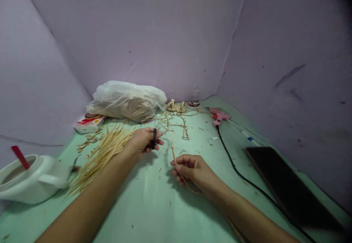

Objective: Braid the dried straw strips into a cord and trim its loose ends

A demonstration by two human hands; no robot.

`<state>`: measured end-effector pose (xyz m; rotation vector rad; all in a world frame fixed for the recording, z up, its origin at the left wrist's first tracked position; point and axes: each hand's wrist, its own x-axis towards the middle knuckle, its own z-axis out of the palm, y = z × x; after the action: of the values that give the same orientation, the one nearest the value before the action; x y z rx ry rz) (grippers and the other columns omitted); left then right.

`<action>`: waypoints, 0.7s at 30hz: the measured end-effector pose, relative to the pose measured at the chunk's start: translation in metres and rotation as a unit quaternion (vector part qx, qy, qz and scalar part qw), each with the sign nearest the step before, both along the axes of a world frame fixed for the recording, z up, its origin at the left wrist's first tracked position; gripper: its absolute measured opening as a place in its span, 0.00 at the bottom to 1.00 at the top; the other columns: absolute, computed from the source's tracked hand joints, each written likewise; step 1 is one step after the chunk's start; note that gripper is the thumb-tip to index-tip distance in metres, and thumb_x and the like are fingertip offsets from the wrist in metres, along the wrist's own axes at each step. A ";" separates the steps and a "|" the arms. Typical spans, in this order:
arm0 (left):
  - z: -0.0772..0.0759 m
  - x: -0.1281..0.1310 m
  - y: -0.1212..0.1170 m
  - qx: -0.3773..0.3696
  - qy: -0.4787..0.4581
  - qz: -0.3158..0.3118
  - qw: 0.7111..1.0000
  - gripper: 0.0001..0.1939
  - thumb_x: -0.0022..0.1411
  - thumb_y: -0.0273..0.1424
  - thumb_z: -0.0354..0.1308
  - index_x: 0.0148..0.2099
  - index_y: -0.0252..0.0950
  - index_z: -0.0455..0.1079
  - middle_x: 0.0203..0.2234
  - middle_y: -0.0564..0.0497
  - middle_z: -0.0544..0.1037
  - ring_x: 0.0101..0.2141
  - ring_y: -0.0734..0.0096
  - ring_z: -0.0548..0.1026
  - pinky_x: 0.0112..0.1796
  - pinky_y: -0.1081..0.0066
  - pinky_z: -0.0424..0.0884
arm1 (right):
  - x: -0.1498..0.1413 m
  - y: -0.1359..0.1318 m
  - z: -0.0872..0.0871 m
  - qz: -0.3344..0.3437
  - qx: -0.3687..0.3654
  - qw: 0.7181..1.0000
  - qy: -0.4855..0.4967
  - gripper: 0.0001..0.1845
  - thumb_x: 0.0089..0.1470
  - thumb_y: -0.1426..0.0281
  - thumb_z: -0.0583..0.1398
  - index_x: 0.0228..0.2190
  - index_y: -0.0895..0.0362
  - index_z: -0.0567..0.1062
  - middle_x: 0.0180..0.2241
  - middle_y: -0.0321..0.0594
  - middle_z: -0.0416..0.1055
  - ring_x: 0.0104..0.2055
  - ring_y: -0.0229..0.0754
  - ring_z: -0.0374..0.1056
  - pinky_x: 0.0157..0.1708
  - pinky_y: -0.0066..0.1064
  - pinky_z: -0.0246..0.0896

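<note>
Two bare hands are over the middle of a pale green tabletop. Up at eleven o'clock I see a cloudy white plastic bag, crumpled, with a red-and-white box (89, 124) near it. At nine, the left forearm covers part of a sheaf of flat, dry yellow strips (106, 146); at eight sits a glossy white pot (48, 180) with a red stick. Thin, kinked tan cords (185, 127) lie at twelve. A pink glue gun (220, 117) at two trails a black cable past a flat black phone (288, 184) at four. The left hand (143, 140) is closed round a black handle (154, 139); the right (189, 169) pinches a rough, twisted tan cord (173, 149), tip toward twelve. What the handle belongs to is too faint to tell. The pot is cut off at the view's edge.
</note>
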<state>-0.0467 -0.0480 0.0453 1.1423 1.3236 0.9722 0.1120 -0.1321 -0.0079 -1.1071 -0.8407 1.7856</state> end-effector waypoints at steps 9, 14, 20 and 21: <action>-0.034 0.018 -0.002 -0.179 -0.159 -0.084 0.967 0.12 0.40 0.21 0.57 0.31 0.34 0.62 0.16 0.54 0.68 0.13 0.81 0.65 0.10 0.84 0.45 | -0.002 -0.004 -0.003 0.055 0.003 0.998 -0.023 0.17 0.32 0.64 0.68 0.26 0.61 0.73 0.18 0.34 0.69 0.17 0.29 0.61 0.18 0.23 0.54; -0.038 0.026 -0.007 -0.078 -0.105 -0.007 0.991 0.17 0.39 0.19 0.58 0.33 0.36 0.60 0.13 0.58 0.67 0.12 0.78 0.65 0.11 0.82 0.48 | -0.003 -0.003 -0.006 0.035 0.050 0.994 -0.093 0.16 0.38 0.60 0.65 0.26 0.59 0.74 0.15 0.32 0.65 0.16 0.29 0.58 0.16 0.23 0.52; -0.036 0.034 -0.013 -0.016 -0.043 0.028 0.999 0.16 0.36 0.18 0.56 0.31 0.36 0.62 0.10 0.59 0.67 0.10 0.78 0.62 0.11 0.81 0.49 | 0.000 -0.006 -0.001 0.031 0.113 0.982 -0.148 0.15 0.41 0.61 0.63 0.19 0.60 0.73 0.16 0.35 0.66 0.17 0.30 0.58 0.18 0.24 0.51; -0.036 0.035 -0.013 -0.017 -0.044 0.029 0.998 0.16 0.36 0.17 0.55 0.30 0.36 0.62 0.10 0.59 0.66 0.10 0.79 0.61 0.11 0.81 0.49 | 0.000 -0.007 -0.001 0.030 0.125 0.980 -0.149 0.14 0.41 0.61 0.63 0.19 0.60 0.73 0.17 0.35 0.67 0.17 0.30 0.59 0.18 0.24 0.52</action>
<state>-0.0119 -0.0613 0.0096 1.0288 1.3033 1.0280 0.1116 -0.1390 -0.0087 -1.2081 -1.2537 1.5303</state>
